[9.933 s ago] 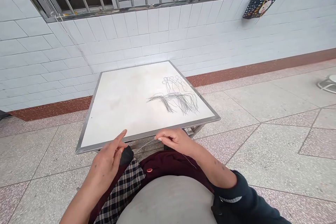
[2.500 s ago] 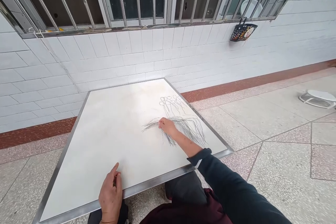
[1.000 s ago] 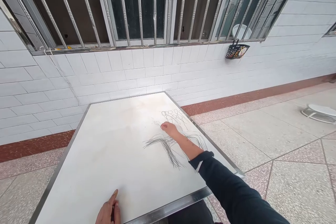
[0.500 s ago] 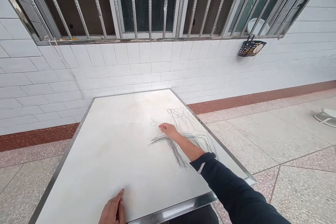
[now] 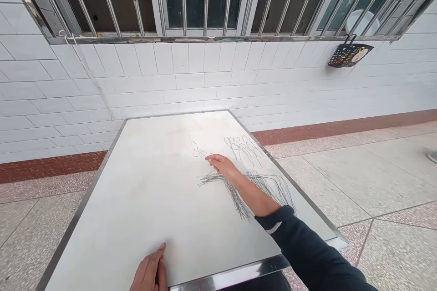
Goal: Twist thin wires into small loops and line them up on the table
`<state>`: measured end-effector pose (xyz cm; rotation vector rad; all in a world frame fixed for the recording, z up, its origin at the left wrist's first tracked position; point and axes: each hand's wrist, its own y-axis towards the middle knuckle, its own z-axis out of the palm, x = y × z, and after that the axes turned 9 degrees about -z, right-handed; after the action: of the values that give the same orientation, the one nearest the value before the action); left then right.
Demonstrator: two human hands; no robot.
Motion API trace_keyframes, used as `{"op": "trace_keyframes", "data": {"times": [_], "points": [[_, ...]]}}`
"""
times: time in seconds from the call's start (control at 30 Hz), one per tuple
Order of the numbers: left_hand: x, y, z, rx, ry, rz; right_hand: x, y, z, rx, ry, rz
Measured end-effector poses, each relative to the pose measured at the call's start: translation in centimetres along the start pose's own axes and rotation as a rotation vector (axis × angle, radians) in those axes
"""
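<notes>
My right hand (image 5: pixel 220 163) reaches over the white table (image 5: pixel 146 200), its fingers pinched at the tail of a thin looped wire (image 5: pixel 197 150). Beneath my right forearm lies a bundle of thin dark wires (image 5: pixel 239 198), spread in several directions and partly covered by the arm. Beyond it, near the table's right edge, sit several wires with looped ends (image 5: pixel 239 143). My left hand (image 5: pixel 150 269) rests at the near edge of the table with its fingers together; whether anything small is between them is hidden.
The metal-edged table stands close to a white tiled wall (image 5: pixel 157 86) with a barred window above. A patterned black bag (image 5: pixel 348 55) hangs from the bars at the right. Speckled floor (image 5: pixel 392 163) stretches to the right.
The view has shifted slightly. My right hand still pinches near the looped wire, whose loops now lie farther up and left of the fingertips. My left hand stays at the near edge.
</notes>
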<state>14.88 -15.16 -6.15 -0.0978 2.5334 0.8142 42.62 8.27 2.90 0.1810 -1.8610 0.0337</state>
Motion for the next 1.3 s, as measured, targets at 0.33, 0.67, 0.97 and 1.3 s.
{"op": "trace_keyframes", "data": {"times": [0.33, 0.67, 0.97, 1.3], "points": [[-0.4, 0.3, -0.8, 0.040, 0.051, 0.072, 0.5, -4.6, 5.7, 0.227, -0.257, -0.016], [-0.3, -0.1, -0.7, 0.059, 0.062, 0.077, 0.2, 2.4, 5.0, 0.209, -0.758, -0.156], [-0.6, 0.0, -0.8, 0.086, 0.032, 0.047, 0.5, 2.1, 6.1, 0.221, -0.907, -0.299], [-0.6, 0.2, -0.7, 0.090, -0.012, -0.016, 3.8, -3.0, 6.9, 0.032, -0.783, -0.337]]}}
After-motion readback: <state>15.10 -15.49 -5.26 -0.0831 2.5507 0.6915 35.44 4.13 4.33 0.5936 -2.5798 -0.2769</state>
